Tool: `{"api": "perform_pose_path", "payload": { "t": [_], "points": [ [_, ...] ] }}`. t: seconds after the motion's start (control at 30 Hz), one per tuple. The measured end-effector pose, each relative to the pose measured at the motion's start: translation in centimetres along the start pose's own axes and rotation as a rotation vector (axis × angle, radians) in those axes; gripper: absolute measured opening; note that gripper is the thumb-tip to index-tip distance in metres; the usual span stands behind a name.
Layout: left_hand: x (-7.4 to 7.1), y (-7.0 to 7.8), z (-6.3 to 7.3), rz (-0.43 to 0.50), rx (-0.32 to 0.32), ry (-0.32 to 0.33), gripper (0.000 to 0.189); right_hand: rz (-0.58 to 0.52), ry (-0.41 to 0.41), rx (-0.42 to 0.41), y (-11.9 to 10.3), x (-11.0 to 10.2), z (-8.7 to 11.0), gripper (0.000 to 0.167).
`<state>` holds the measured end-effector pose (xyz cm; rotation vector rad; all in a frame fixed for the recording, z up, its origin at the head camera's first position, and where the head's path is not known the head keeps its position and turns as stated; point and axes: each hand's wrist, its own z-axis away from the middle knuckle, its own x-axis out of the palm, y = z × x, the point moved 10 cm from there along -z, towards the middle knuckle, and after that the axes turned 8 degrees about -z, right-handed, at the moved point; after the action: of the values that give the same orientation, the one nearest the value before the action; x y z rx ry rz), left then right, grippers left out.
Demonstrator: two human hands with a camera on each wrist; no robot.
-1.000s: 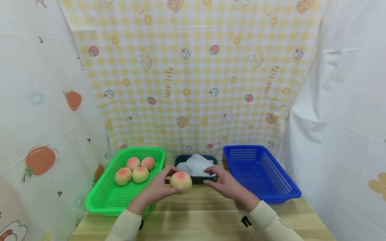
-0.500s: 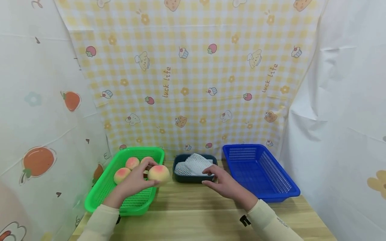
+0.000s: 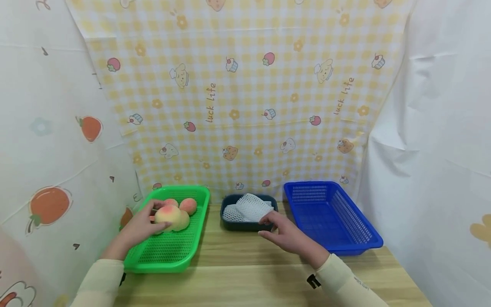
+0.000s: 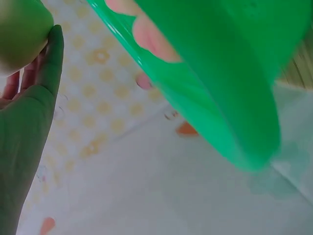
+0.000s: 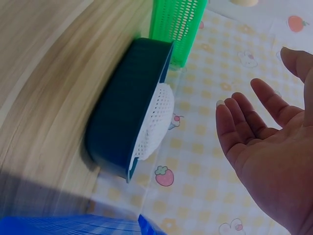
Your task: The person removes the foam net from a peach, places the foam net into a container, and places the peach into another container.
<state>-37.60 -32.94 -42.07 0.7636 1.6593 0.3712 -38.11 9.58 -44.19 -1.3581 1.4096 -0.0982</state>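
In the head view my left hand [image 3: 139, 227] grips a yellow peach with a red blush [image 3: 167, 216] above the green basket [image 3: 161, 267]. Behind and beside it in that basket are other peaches, such as a pink one [image 3: 188, 206]; some are partly covered by the hand and the held fruit. The left wrist view shows the held peach [image 4: 22, 34] cut off at the corner, with fingers against it. My right hand [image 3: 287, 235] holds nothing, its fingers loosely bent, in front of the dark tray [image 3: 245, 226] with white foam net sleeves [image 3: 251, 207].
A blue basket [image 3: 326, 226] stands at the right of the wooden table [image 3: 238, 281]. White patterned cloth [image 3: 50, 162] hangs at both sides and a yellow checked cloth [image 3: 245, 94] at the back. The dark tray sits between the two baskets.
My left hand has carried the peach leftward from in front of the dark tray to over the green basket. The right hand has stayed nearly in place.
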Motion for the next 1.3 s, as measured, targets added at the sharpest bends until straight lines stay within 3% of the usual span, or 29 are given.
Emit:
{"api": "perform_pose_path", "payload": {
  "t": [0.23, 0.47, 0.83, 1.3],
  "points": [
    [-2.4, -1.9, 0.5, -0.159, 0.028, 0.037, 0.062, -0.018, 0.009, 0.018, 0.4, 0.0, 0.1, 0.021],
    [-3.3, -3.3, 0.7, -0.17, -0.007, 0.029, 0.06, -0.022, 0.0, 0.051, 0.6, 0.2, 0.2, 0.018],
    [-1.2, -5.0, 0.8, -0.279, -0.059, -0.128, 0.054, -0.06, -0.013, 0.073, 0.9, 0.5, 0.4, 0.023],
    [1.0, -6.8, -0.2, -0.33, -0.09, -0.195, 0.047, -0.068, -0.02, 0.06, 0.8, 1.1, 0.2, 0.022]
  ]
}}
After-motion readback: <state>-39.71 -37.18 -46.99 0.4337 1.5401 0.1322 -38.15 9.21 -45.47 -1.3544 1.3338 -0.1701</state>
